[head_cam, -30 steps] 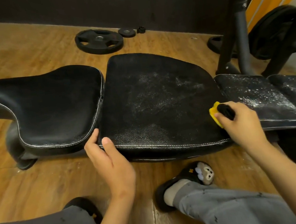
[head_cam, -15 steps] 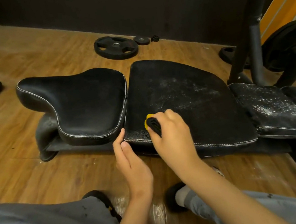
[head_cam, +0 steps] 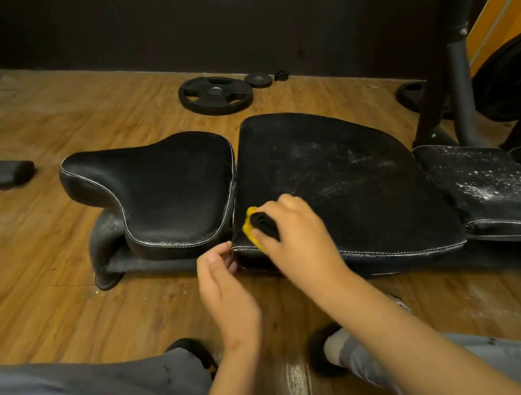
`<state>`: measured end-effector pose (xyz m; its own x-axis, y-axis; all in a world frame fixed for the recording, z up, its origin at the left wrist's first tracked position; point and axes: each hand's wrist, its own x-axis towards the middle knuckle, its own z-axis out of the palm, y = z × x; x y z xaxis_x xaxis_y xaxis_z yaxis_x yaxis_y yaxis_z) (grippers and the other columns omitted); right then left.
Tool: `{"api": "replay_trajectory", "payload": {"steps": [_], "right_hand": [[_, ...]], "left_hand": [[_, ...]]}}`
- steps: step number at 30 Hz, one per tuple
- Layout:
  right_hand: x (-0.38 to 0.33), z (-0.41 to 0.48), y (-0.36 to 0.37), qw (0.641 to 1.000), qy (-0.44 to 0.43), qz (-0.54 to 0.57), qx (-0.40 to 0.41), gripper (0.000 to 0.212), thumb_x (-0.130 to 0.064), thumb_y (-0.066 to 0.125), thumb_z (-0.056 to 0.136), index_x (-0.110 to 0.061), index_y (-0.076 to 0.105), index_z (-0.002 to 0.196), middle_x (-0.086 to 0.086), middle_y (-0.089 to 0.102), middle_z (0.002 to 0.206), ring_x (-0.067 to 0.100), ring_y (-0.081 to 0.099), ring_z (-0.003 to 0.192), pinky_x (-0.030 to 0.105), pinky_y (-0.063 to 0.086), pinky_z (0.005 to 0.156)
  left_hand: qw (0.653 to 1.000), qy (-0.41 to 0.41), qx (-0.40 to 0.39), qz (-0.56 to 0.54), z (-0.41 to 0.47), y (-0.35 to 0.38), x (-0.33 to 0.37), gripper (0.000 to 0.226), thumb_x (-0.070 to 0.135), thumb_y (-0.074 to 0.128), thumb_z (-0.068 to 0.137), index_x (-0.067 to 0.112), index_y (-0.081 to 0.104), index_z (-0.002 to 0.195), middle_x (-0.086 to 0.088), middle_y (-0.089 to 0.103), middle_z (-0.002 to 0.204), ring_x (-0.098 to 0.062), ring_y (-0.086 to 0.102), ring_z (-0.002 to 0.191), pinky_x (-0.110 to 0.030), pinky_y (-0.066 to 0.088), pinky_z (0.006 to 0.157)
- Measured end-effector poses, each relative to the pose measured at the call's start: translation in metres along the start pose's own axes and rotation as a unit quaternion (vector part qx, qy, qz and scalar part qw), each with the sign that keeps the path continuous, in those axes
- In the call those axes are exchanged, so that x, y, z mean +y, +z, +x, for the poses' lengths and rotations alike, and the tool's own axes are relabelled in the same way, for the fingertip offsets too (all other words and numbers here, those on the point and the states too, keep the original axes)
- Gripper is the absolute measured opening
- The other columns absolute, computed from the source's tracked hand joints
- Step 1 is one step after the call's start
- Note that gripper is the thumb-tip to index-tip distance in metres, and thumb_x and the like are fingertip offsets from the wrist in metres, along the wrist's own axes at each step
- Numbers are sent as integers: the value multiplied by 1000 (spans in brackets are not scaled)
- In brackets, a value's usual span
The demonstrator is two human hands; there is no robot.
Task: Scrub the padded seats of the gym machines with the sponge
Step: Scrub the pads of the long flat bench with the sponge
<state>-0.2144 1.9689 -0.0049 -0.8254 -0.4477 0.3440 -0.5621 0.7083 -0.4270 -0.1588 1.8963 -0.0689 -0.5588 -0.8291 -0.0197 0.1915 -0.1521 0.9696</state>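
Nearest, the left hand [head_cam: 226,284] hangs at the front left corner of the middle pad [head_cam: 330,174]. Its fingers are loosely curled with the tips at the stitched edge, and they seem to hold nothing. Just beyond it, the right hand [head_cam: 299,241] is clamped over the sponge [head_cam: 250,227] and presses it onto that same pad, close to the front left corner.

The sponge's long axis runs front to back, roughly along the pad's left edge. Its yellow side shows toward that edge and a dark layer sits under the fingers.

As I judge it, the work is partway through. The left seat [head_cam: 161,188] looks dark and free of marks. The middle pad still has a pale smear across its far right part. The right pad [head_cam: 483,186] is thick with white specks and looks untouched, so it probably comes next.

Farther back, a weight plate [head_cam: 215,95] lies flat on the wooden floor [head_cam: 36,124].
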Motion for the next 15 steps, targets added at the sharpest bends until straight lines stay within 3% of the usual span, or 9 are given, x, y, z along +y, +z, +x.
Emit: {"api": "replay_trajectory", "payload": {"steps": [4,6,8,11,13,15], "right_hand": [[51,-9,-35,993,112,44,10,18,-31,64,89,-20,64,103,-3,57,93,13,55,90,22,42,72],[71,-16,-51,972,176,156,8,14,-30,67,88,-21,63,98,-3,62,90,10,59,85,13,44,67],[77,-24,-66,917,243,316,9,24,-32,70,84,-23,59,104,-3,64,96,8,62,88,12,46,69],[75,-34,-78,823,271,499,-24,36,-37,67,76,-20,60,107,0,68,97,11,66,87,23,51,71],[70,-36,-83,794,242,555,-64,27,-32,62,79,-16,62,100,-2,68,87,9,65,79,22,51,64],[67,-35,-86,767,227,593,-90,27,-33,62,83,-14,67,101,4,69,93,14,65,85,25,52,68]], "left_hand": [[997,7,-45,56,-5,4,13,14,16,48,99,23,59,106,5,61,109,4,56,99,-13,42,86],[992,31,-83,91,-10,7,22,16,21,53,97,26,59,111,5,60,116,-2,54,110,-19,43,94],[984,49,-127,111,-15,12,34,19,25,55,94,31,60,111,9,61,116,-6,54,114,-28,44,99],[966,69,-219,121,-19,21,54,26,17,56,93,34,61,112,15,65,111,0,57,111,-28,45,100],[939,75,-311,126,-18,28,64,38,7,56,93,35,59,119,18,66,113,2,57,113,-27,45,101],[898,82,-412,131,-14,35,73,51,0,57,92,35,54,129,18,62,122,0,54,119,-29,44,104]]}}
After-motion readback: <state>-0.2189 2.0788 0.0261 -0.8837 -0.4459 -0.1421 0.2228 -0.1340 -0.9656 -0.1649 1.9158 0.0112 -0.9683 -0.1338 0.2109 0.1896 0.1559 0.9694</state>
